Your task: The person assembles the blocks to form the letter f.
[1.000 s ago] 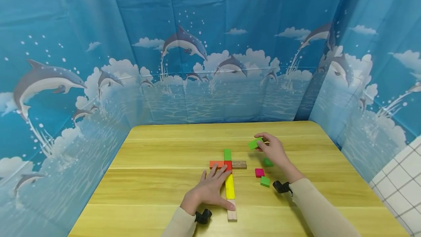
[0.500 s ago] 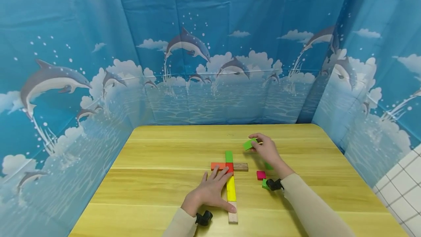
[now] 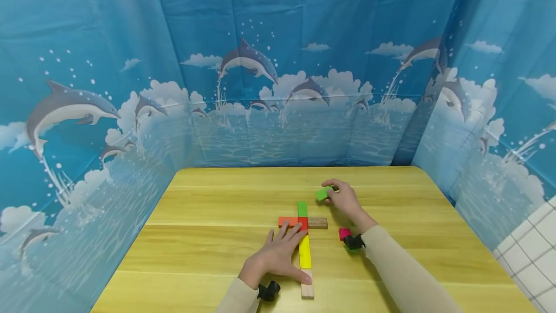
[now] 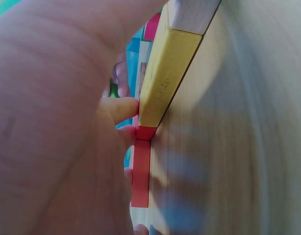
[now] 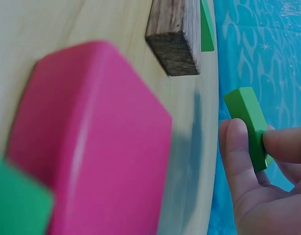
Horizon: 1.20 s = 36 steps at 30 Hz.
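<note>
The green block (image 3: 323,193) is positioned above the table (image 3: 195,240), beyond and to the right of the laid cross; it should handle as a light, stiff part, unlikely to crush, though its smooth painted faces could slip under a loose pinch; grip it by opposite faces, leaving one end free. The right hand (image 3: 345,199) is narrowed to the block's thickness, pinching it between thumb and fingers, one end protruding; the left hand (image 3: 275,255) is spread wide and flat over the cross, fingertips at the red block (image 3: 303,222), thumb on the pale wooden block (image 3: 307,291).
</note>
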### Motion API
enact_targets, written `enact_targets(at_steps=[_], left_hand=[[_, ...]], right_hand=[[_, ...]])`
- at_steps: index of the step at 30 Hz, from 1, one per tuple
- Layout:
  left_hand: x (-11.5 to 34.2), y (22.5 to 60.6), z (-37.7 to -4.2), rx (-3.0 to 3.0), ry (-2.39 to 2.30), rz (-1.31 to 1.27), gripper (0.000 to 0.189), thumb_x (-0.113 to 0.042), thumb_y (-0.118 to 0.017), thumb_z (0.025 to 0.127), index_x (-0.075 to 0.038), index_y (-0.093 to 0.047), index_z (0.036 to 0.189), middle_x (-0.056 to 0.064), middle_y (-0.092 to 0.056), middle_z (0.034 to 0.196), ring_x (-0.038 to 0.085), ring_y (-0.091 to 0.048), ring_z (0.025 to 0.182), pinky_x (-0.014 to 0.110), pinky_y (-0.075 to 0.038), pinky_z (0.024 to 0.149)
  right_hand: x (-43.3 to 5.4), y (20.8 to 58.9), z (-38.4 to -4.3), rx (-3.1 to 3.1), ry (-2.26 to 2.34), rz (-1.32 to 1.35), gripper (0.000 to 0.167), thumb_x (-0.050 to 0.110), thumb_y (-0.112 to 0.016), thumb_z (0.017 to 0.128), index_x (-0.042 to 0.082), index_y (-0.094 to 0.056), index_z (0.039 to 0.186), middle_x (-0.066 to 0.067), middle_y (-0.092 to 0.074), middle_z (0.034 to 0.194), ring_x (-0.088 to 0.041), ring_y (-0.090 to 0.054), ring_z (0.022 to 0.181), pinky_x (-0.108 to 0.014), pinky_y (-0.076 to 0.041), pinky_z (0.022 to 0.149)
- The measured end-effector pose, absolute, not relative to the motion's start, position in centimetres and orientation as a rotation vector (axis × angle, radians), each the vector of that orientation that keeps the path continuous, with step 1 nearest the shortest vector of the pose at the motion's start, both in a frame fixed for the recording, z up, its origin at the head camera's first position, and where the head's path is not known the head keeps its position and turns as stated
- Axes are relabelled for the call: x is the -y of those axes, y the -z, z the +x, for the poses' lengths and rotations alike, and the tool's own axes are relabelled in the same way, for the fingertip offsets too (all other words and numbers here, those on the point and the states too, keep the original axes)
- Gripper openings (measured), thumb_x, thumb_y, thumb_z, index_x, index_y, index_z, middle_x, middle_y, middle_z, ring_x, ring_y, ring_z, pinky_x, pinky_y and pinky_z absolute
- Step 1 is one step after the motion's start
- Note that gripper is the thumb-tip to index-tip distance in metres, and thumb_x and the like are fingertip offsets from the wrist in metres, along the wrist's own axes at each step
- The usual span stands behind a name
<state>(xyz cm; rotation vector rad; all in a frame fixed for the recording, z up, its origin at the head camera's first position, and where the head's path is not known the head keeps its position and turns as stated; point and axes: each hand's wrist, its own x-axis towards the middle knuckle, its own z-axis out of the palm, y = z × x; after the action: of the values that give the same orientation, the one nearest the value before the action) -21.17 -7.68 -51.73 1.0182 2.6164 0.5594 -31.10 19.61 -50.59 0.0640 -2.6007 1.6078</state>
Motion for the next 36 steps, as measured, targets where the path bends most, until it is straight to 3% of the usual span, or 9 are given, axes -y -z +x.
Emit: enact_targets(at_steps=[5,14,18,26,36], left_hand=[[7.7,51.7,-21.1,-2.617,-0.564,1.017,0.116,-0.078,-0.071,0.072,-0.03,-0.018,0.163,-0.004,-0.007,0.169,0.03,0.002,0.154,0.069,-0.006,0.115],[7.8,51.8,-21.1,-2.596,-0.584,1.01,0.114,-0.077,-0.071,0.073,-0.031,-0.019,0.163,-0.005,-0.008,0.169,0.03,0.001,0.154,0.069,-0.006,0.115],[7.8,51.9,-21.2,-2.605,-0.577,1.021,0.114,-0.077,-0.071,0.074,-0.031,-0.019,0.163,-0.004,-0.008,0.169,0.031,0.0,0.154,0.069,-0.007,0.114],[7.8,51.7,-21.3,-2.6,-0.591,1.043,0.113,-0.075,-0.072,0.075,-0.029,-0.018,0.163,-0.003,-0.007,0.169,0.032,0.001,0.154,0.07,-0.006,0.114],[7.8,51.7,-21.2,-2.604,-0.579,1.034,0.112,-0.076,-0.071,0.075,-0.031,-0.018,0.163,-0.004,-0.007,0.169,0.031,0.0,0.154,0.07,-0.008,0.114]], right_hand=[[-19.0,50.6,-31.5,2.656,-1.583,0.047,0.03,0.006,-0.051,0.105,0.003,-0.062,0.133,-0.025,-0.057,0.119,-0.032,-0.067,0.086,-0.041,-0.059,0.077],[-17.7,51.3,-32.8,2.79,-1.464,0.058,0.029,0.007,-0.052,0.105,0.004,-0.061,0.132,-0.016,-0.062,0.101,-0.025,-0.063,0.076,-0.034,-0.055,0.069],[-17.3,51.5,-33.4,2.82,-1.39,0.083,0.031,0.007,-0.058,0.103,0.004,-0.061,0.134,-0.014,-0.063,0.098,-0.023,-0.064,0.074,-0.032,-0.053,0.065],[-16.8,51.1,-34.0,2.84,-1.249,0.129,0.048,0.009,-0.072,0.094,0.003,-0.057,0.139,-0.018,-0.063,0.119,-0.025,-0.06,0.088,-0.038,-0.053,0.072],[-15.7,51.0,-34.2,2.86,-1.189,0.164,0.049,0.01,-0.073,0.094,0.0,-0.057,0.14,-0.019,-0.061,0.13,-0.029,-0.062,0.103,-0.043,-0.054,0.086]])
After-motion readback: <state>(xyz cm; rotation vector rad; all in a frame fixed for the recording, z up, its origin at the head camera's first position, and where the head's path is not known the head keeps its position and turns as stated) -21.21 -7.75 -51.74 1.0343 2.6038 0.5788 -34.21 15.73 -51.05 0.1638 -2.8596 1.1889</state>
